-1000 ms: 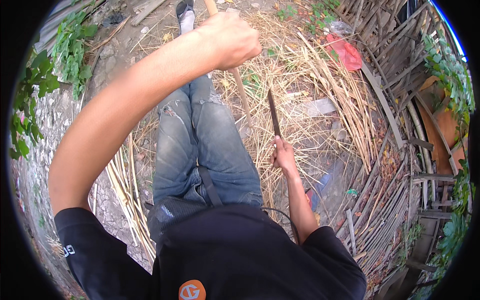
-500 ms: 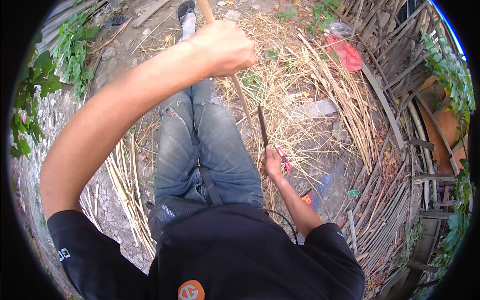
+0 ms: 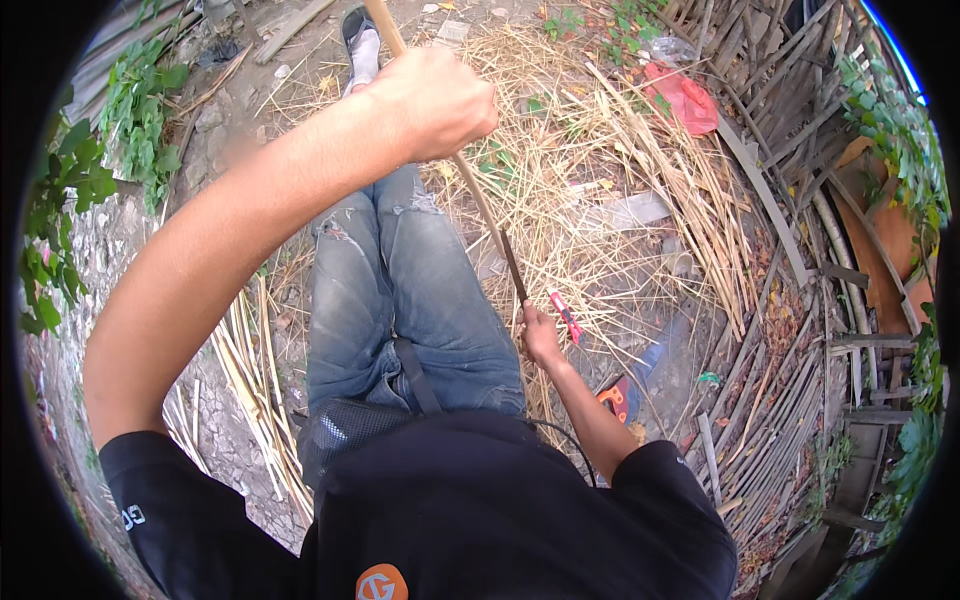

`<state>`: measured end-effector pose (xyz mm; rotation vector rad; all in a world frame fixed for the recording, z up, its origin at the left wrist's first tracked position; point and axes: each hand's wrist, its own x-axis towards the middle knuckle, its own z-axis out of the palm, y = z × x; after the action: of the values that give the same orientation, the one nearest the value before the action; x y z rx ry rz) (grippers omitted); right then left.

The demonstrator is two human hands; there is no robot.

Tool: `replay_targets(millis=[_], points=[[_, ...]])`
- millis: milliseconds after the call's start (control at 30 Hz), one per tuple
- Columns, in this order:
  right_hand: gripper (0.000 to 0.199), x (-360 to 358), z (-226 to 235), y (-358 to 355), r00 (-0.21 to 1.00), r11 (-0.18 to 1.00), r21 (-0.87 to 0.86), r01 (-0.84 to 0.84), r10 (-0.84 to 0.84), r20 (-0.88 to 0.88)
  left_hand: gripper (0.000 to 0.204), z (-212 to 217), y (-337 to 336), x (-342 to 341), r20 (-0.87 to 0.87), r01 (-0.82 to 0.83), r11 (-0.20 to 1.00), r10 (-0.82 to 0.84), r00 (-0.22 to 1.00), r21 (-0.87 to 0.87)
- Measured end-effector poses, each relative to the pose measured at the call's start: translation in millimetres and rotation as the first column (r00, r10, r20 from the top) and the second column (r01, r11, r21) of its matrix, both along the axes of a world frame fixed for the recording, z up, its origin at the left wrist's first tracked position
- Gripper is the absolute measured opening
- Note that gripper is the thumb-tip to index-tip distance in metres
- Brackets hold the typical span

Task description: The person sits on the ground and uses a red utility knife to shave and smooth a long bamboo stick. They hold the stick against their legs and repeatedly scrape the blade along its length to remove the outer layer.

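My left hand (image 3: pixel 437 102) is closed in a fist around a long, thin bamboo stick (image 3: pixel 478 195). The stick slants from the top of the view down toward the right, and its lower end comes down beside my thigh. My right hand (image 3: pixel 541 336) is wrapped round the handle of a knife (image 3: pixel 514 268) with a long, narrow, dark blade. The upper part of the blade meets or overlaps the stick's lower end; whether they touch I cannot tell. My fingers hide the handle.
A red utility knife (image 3: pixel 566 316) lies by my right hand. Below it rests a handsaw (image 3: pixel 624 396) with an orange grip. Straw-like shavings (image 3: pixel 560 160) cover the ground. Split strips (image 3: pixel 250 375) lie on the left, and thin sticks (image 3: pixel 765 440) are piled right, near a wooden fence (image 3: pixel 790 110).
The blade has tilted left, bringing its tip to the stick's lower end. My left hand and the stick have shifted slightly left in the view.
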<state>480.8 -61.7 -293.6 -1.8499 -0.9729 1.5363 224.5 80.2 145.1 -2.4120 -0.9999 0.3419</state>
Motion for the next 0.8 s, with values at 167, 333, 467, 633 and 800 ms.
replay_targets(millis=[167, 333, 467, 633, 800], points=[[0.046, 0.9, 95.5, 39.9, 0.993, 0.906, 0.420, -0.052, 0.093, -0.077, 0.019, 1.6, -5.6, -10.2, -0.007, -0.121, 0.990, 0.121, 0.993, -0.075], [0.042, -30.8, 137.9, 7.8, 0.898, 0.601, 0.715, 0.358, -0.011, -0.441, 0.022, 0.0, -4.5, -0.7, 0.017, -0.143, 0.983, 0.145, 0.989, -0.113], [0.052, 0.0, 2.6, -13.8, 0.953, 0.809, 0.549, -0.213, 0.049, 0.298, 0.019, 5.4, -5.7, 12.7, -0.087, -0.087, 0.992, 0.079, 0.993, -0.090], [0.056, 12.7, 70.6, 34.5, 0.969, 0.955, -0.297, 0.020, -0.092, -0.229, 0.024, -0.3, -11.0, 9.1, -0.082, -0.185, 0.972, 0.175, 0.981, -0.141], [0.055, -7.2, 190.0, 32.2, 0.934, 0.792, 0.585, 0.174, 0.056, -0.354, 0.024, 8.9, -13.4, 11.0, -0.133, -0.156, 0.983, 0.142, 0.981, -0.101]])
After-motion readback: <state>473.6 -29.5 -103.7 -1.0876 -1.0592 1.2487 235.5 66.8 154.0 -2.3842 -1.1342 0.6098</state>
